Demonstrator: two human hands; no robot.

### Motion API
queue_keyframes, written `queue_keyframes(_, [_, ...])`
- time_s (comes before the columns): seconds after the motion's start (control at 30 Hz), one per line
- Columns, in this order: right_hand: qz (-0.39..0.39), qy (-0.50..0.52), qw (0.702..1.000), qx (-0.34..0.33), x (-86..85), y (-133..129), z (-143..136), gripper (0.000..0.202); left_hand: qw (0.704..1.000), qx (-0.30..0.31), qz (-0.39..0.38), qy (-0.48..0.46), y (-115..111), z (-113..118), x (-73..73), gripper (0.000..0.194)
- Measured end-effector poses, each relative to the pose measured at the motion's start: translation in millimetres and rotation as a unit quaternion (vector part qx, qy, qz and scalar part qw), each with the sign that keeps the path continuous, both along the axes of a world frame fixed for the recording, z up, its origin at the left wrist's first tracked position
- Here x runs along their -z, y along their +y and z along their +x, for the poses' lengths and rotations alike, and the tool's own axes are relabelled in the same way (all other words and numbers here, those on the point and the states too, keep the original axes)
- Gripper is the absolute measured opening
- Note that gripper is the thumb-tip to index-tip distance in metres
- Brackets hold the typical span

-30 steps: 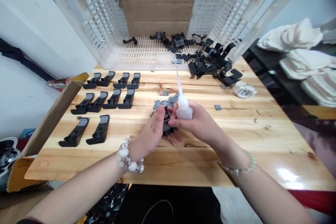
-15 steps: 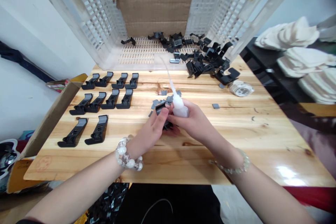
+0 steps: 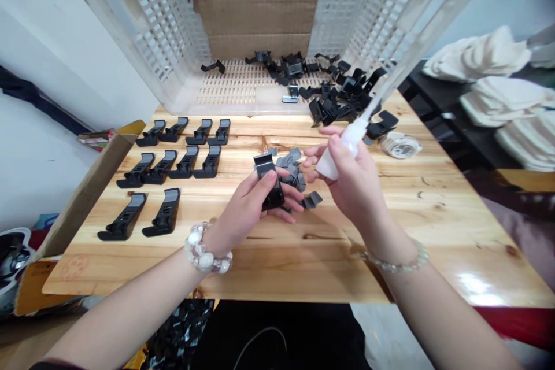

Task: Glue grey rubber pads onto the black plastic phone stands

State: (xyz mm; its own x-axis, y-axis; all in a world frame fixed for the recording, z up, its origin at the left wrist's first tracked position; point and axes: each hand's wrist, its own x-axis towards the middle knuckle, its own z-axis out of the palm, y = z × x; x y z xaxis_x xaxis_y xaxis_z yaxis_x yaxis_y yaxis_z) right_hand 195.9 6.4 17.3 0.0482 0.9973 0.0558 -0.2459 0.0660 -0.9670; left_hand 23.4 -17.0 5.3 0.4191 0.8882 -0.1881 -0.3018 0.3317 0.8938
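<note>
A black plastic clip-like bracket (image 3: 272, 192) is held in my left hand (image 3: 247, 199), thumb on top, its curved end pointing away from me. My right hand (image 3: 353, 170) grips a white squeeze bottle (image 3: 342, 153) with a long thin nozzle that points up and to the right. Between and beyond the hands lies a loose pile of small grey pads (image 3: 291, 165), partly hidden by my left fingers. Several finished-looking black brackets (image 3: 162, 211) with grey faces stand in rows on the left of the wooden table (image 3: 260, 269).
A white plastic crate (image 3: 182, 95) lies on its side at the back, with cardboard (image 3: 260, 6) inside. Black brackets (image 3: 342, 92) are heaped at its right. A roll of tape (image 3: 399, 145) sits near them. Stacked white cloth pieces (image 3: 507, 101) are on a dark surface at right.
My right hand has moved right and up with the bottle, away from my left hand, and the nozzle now leans right. The bracket in my left hand shows more fully.
</note>
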Motion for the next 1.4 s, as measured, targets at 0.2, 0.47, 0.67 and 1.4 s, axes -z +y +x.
queue_keyframes(0.2, [-0.041, -0.014, 0.999, -0.023, 6.0, 9.6, 7.5, 0.043, 0.999, 0.02, 0.006, -0.031, -3.0, -0.1, -2.7, 0.027])
queue_keyframes(0.47, [-0.059, 0.023, 0.996, -0.056, 5.4, 7.4, 2.5, 0.046, 0.999, -0.002, 0.007, -0.038, -3.3, 3.4, -1.3, 0.03])
queue_keyframes(0.67, [-0.037, 0.039, 0.998, -0.011, -2.5, 11.5, 14.5, 0.034, 0.999, 0.022, 0.014, -0.034, -5.7, 1.5, -1.0, 0.026])
queue_keyframes(1.4, [0.126, -0.001, 0.981, 0.151, -16.1, 11.6, 41.2, 0.02, 0.988, 0.105, -0.106, 0.047, -2.0, 4.2, 5.4, 0.022])
